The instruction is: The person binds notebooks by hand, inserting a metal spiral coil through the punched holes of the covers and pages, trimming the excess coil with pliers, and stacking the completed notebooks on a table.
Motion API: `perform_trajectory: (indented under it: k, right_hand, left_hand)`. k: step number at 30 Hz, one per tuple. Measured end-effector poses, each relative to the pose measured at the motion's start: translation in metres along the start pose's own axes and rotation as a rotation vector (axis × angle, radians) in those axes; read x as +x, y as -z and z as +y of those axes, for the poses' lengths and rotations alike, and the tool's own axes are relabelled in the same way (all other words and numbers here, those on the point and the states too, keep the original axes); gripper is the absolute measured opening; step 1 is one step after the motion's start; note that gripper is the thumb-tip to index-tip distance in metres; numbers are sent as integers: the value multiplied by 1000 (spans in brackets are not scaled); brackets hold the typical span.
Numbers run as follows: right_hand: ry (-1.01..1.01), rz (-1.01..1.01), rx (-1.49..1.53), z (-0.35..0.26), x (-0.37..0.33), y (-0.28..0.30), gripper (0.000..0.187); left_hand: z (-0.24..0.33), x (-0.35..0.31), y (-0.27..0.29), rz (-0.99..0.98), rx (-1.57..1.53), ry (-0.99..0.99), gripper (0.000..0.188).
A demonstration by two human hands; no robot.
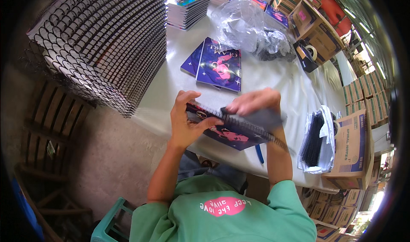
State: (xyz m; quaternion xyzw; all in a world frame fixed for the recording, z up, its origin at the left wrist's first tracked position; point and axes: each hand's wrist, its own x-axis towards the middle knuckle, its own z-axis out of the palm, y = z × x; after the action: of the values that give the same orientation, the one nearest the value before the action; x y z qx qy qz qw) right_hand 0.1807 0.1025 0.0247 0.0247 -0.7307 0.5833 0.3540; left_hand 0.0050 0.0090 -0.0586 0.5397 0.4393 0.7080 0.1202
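Observation:
Held above the table's near edge is a purple notebook [230, 136] with a pink figure on its cover, tilted down to the right. My left hand [183, 120] grips its left end, the thumb pressed on the cover. A dark spiral coil [253, 127] runs along the upper edge and sticks out past the right end. Over that edge my right hand [258, 101] is blurred, its fingers curled round something dark that I cannot make out. Beyond my hands, two matching notebooks [218, 69] lie overlapping. A blue slim tool [259, 154] rests beside the held notebook.
A tall pile of spiral-bound notebooks [106, 45] rises at the left; another stack [188, 11] stands at the back. Clear plastic [239, 22] and a tape dispenser [306, 57] lie beyond. At the right are a bag of black coils [315, 141] and a carton [348, 146].

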Motion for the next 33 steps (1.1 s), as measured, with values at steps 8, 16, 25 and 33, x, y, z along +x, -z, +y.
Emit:
perform_trajectory:
  k: [8,16,25,33]
  right_hand:
    - [-18,-12,-353,-3,18,-25,33]
    - [-155,-44,-594,15,28,-14,36]
    - [-182,364,-720,17,-5,12,41]
    - [-870,520,-1368,-13,-161,3,63]
  left_hand:
    - [-4,-9,3,14,-278,231,84]
    - [-6,-6,7,-129,-335,233,67]
    - [6,-1,1,-3,-392,317,49]
    - [32,12,1,207,-225,378,22]
